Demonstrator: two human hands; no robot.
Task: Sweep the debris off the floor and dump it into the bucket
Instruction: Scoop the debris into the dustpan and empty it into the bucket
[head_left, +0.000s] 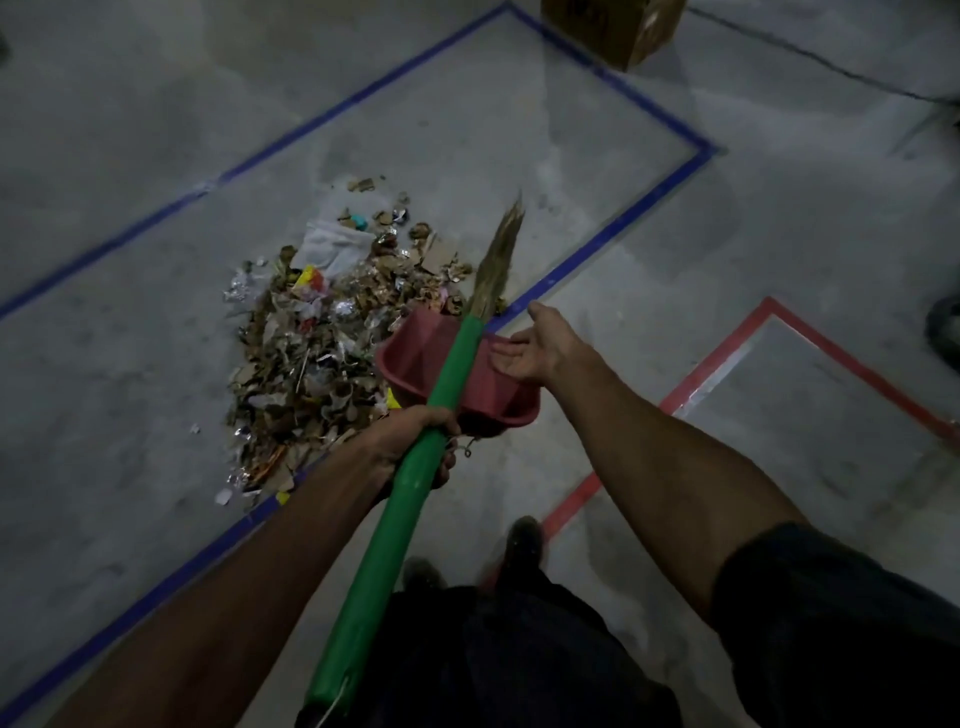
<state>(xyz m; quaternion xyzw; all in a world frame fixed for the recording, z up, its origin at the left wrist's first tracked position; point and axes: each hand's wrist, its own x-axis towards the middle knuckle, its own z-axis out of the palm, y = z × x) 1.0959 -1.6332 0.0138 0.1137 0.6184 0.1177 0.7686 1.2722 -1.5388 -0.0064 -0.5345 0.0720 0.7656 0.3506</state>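
A pile of debris (317, 353), made of cardboard scraps, foil, paper and a white cloth, lies on the grey floor inside a blue tape outline. My left hand (421, 441) grips the green handle of a broom (415, 483). The broom's straw bristles (498, 260) point away, above the pile's right edge. A red plastic pan (415, 353) sits under the handle just past my left hand; whether that hand also holds it is hidden. My right hand (540, 348) is open, palm up, its fingertips at the pan's right rim.
Blue tape (613, 228) marks a large rectangle on the concrete floor, and red tape (696, 379) outlines another area to the right. A cardboard box (613, 26) stands at the top. My feet (519, 545) are near the blue line. A dark object (948, 332) shows at the right edge.
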